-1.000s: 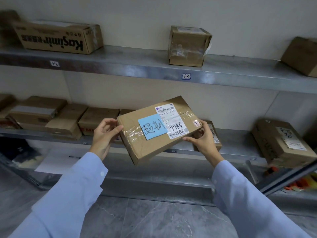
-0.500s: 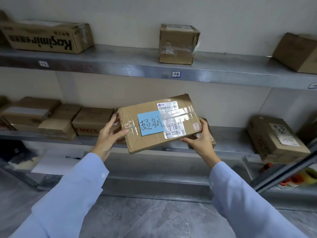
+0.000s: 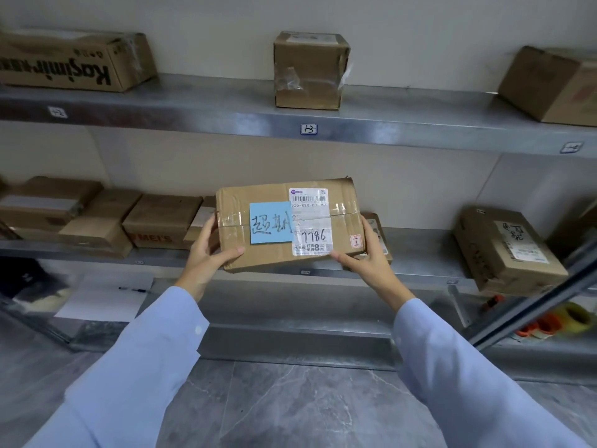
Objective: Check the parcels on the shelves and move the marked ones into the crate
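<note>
Lower shelf [image 3: 420, 253] carries cartons [image 3: 161, 221]. I hold the parcel [image 3: 343, 227] before it, left grip [image 3: 206, 253] and right grip [image 3: 366, 263] each clasping one end. Long axis runs left to right, nearly level; blue note [image 3: 270, 223] faces me.

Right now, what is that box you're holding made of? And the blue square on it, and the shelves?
The box looks like matte brown cardboard, creased at its corners, with shiny clear tape across it. The blue square seems paper: flat, dull, written on in pen. The shelves look metal, probably steel: grey, softly reflective.
</note>
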A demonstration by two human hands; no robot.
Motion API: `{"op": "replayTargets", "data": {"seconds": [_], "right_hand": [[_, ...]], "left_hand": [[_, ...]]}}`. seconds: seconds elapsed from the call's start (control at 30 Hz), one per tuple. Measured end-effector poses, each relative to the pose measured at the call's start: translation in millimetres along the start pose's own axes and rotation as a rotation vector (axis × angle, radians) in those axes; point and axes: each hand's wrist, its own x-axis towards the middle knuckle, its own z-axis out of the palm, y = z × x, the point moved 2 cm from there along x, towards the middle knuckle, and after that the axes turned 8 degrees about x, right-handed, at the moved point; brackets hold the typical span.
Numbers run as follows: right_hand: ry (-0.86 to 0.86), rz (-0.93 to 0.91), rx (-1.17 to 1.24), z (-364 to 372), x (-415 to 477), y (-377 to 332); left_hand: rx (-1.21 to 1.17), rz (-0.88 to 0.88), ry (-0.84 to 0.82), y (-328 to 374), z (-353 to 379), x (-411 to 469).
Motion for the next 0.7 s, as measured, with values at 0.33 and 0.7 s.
{"op": "replayTargets", "data": {"seconds": [0.33, 0.7], "right_hand": [[0.278, 0.02, 0.188, -18, -54, -1], [0.794, 0.066, 0.219, -49, -255, 7]], "left_hand": [[0.082, 0.08, -0.15, 6, 32, -3], [0.071, 0.186, -0.642, 15, 138, -65]]}}
